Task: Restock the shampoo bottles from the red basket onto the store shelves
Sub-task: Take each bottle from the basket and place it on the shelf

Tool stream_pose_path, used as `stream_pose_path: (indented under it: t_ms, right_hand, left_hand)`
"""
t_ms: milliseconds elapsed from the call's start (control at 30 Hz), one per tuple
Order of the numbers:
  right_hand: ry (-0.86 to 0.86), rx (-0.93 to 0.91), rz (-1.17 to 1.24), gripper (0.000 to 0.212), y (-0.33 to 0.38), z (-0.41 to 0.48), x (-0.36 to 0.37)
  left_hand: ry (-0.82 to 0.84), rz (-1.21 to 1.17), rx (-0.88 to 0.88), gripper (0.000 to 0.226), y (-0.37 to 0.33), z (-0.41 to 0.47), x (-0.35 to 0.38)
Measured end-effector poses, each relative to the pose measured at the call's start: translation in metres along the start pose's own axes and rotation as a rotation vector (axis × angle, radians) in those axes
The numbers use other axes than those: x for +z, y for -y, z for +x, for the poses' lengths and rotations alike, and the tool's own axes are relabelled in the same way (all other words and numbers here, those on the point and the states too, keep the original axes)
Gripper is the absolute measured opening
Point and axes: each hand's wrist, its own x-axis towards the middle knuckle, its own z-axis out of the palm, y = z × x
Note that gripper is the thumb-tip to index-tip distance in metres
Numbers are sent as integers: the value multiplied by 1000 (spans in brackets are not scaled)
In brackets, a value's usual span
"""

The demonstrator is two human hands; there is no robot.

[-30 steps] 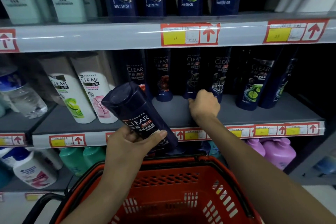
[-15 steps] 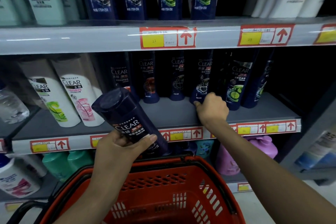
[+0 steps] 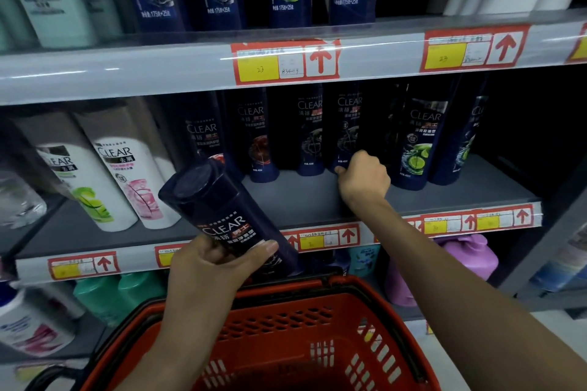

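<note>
1 head-worn wide-angle view, facing forward and down, close to middle shelf (image 3: 301,197), red basket (image 3: 279,305) below

The left hand (image 3: 209,267) holds a dark blue bottle (image 3: 222,209) tipped over, cap up and to the left, above the front edge of the middle shelf (image 3: 301,197). The right hand (image 3: 363,181) curls round the foot of a standing bottle (image 3: 347,133) in the dark row at the back. White bottles (image 3: 127,181) lean near the left end. The red basket (image 3: 317,298) sits below both arms
</note>
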Motion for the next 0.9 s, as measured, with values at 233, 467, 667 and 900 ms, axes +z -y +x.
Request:
stream_pose_path:
  t_ms: [233,467,667,900]
  right_hand:
    - [0,5,13,38,3,0,3]
    - [65,-5,42,30,-4,-10,-11]
    - [197,-89,239,28,-15,-24,-34]
    - [302,-309,531,40,-25,-40,-55]
  left_hand:
    - [34,29,34,30,1,2,4]
    - [70,61,106,33,-2,2,13]
    - [50,151,226,33,-15,5,24]
    - [-44,218,306,34,-23,18,49]
